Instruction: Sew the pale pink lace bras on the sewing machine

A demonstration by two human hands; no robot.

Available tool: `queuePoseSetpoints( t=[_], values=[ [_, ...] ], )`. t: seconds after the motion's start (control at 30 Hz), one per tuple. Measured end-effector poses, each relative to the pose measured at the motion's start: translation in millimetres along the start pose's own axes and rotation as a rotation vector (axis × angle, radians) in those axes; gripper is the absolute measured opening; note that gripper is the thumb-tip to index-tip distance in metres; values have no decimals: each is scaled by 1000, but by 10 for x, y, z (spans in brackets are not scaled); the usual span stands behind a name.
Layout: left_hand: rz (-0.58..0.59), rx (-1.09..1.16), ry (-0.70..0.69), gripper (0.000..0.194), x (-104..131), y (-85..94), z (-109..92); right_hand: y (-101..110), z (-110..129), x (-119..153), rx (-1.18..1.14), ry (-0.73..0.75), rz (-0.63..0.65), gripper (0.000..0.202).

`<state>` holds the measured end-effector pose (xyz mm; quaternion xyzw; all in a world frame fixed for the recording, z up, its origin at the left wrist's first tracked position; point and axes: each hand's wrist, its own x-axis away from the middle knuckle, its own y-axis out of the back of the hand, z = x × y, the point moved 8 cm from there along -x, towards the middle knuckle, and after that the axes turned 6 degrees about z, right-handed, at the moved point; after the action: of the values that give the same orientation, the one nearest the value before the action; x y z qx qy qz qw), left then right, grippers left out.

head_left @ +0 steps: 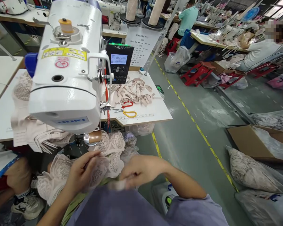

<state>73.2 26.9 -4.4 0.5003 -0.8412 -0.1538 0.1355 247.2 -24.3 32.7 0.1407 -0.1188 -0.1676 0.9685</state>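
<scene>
My left hand [83, 169] is closed, its thumb and fingers gripping the edge of a pale pink lace bra [100, 171] at my lap. To its right, my right hand [141, 171] is blurred by motion, its fingers curled in a pinch. A pale smear shows at those fingertips; I cannot make out what it is. More lace bra cups [116, 144] hang just beyond my hands, below the head of a white sewing machine [63, 103]. Another lace bra [60, 169] lies left of my left wrist.
Red-and-yellow-handled scissors [129, 114] lie on the machine table [153, 114] beside a heap of beige straps [136, 89]. A control panel [119, 64] stands behind. Stacked bra pieces [40, 131] hang at left, near a seated person's leg [19, 175]. Bags [252, 169] and a carton [252, 142] sit right.
</scene>
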Motion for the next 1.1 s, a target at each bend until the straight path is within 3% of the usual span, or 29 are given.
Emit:
queuePoseSetpoints(
  t=[0.07, 0.1, 0.17, 0.23, 0.33, 0.4, 0.5, 0.53, 0.6, 0.67, 0.73, 0.83, 0.93, 1.0, 1.1],
  values=[
    [313, 47, -96, 40, -30, -247, -240, -135, 180, -160, 41, 43, 106, 23],
    [518, 74, -128, 41, 1, -413, -341, -104, 206, -201, 59, 41, 89, 21],
    [861, 121, -139, 36, 121, -657, -444, 106, 138, -179, 51, 0, -53, 16],
    [989, 183, -89, 41, 185, -707, -403, 374, -77, -24, -86, -59, -224, 13],
    [918, 306, -6, 45, 176, -575, -209, 632, -572, 261, -530, -100, -439, 22],
    [844, 331, 16, 46, 163, -485, -97, 704, -878, 374, -784, -49, -663, 30],
    [690, 313, 48, 49, 82, -423, -45, 539, -1159, 278, -958, 64, -982, 61],
    [635, 311, 58, 49, 42, -426, -61, 394, -1198, 138, -991, 80, -995, 77],
    [542, 300, 71, 46, -37, -460, -124, 20, -1194, -257, -1020, 49, -821, 94],
    [473, 263, 85, 43, -103, -511, -177, -271, -1163, -523, -978, -26, -685, 87],
    [448, 229, 95, 42, -144, -565, -204, -334, -1149, -582, -926, -99, -696, 64],
    [425, 194, 23, 32, -184, -560, -252, -27, -1135, -400, -896, -131, -957, 35],
    [213, -6, -120, 30, -242, -303, -278, 428, -1050, -186, -810, -63, -1212, 31],
    [13, -262, -214, 36, -250, -84, -291, 666, -987, -171, -725, -36, -1230, 30],
    [-195, -582, -262, 38, -230, 114, -280, 853, -976, -320, -653, -83, -1084, 29]
  ],
)
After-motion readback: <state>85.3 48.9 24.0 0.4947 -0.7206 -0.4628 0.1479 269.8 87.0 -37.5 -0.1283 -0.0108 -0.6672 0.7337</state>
